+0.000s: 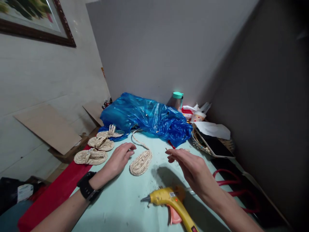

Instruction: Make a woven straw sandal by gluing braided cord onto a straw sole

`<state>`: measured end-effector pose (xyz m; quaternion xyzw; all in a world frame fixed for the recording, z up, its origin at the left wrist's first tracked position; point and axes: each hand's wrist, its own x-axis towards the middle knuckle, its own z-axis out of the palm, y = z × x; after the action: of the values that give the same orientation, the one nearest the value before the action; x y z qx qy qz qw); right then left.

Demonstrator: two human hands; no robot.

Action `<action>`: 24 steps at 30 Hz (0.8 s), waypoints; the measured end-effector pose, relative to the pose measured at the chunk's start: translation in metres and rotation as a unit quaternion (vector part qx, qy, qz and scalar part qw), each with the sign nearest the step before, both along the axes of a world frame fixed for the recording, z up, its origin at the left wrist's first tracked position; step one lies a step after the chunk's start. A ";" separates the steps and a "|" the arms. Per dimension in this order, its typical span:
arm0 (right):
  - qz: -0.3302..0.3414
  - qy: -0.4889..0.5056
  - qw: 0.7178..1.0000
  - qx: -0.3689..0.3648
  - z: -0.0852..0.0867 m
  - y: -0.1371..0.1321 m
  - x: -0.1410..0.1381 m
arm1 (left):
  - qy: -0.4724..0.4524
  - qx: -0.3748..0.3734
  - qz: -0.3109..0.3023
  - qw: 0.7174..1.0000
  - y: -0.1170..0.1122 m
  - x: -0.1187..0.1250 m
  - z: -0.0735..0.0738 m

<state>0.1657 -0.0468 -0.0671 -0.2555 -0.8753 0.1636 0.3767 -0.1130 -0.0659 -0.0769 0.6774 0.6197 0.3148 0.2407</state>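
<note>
Grey panelling (156, 48) rises behind a pale green worktop (116, 203), where a crumpled blue plastic bag (145, 111) lies along the far side. Nearer, between the two hands, a flat oval coil of braided cord (140, 163) rests on the surface, its loose braided tail (138, 141) curving away towards the bag. The left hand (120, 158) is just to the left of the coil, apart from it, with the fingers loosely bent and nothing visible in them; a black watch (88, 187) circles that wrist. The right hand (190, 162) is raised on the other side, a little farther from the coil, its fingers drawn close together; whether they pinch anything small cannot be told. Below the coil, a yellow glue gun (166, 198) lies with its nozzle pointing left and a small orange light showing. Three braided slippers (90, 156) sit in a row beyond the left hand, and red-handled scissors (227, 182) lie beside the right forearm
</note>
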 end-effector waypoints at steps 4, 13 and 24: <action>-0.039 -0.022 0.998 -0.049 -0.008 0.014 0.002 | 0.048 -0.038 0.012 0.998 -0.005 0.010 -0.004; -0.059 -0.037 0.989 -0.132 -0.023 0.019 0.006 | -0.096 -0.087 0.037 0.991 -0.011 0.018 -0.007; -0.067 0.046 0.944 -0.319 0.008 0.003 -0.009 | -0.352 -0.125 -0.046 0.926 -0.020 0.019 0.035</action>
<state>0.1564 -0.0443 -0.0587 -0.4130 -0.7397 0.4201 0.3253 -0.0937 -0.0864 -0.0415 0.5152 0.4973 0.4420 0.5403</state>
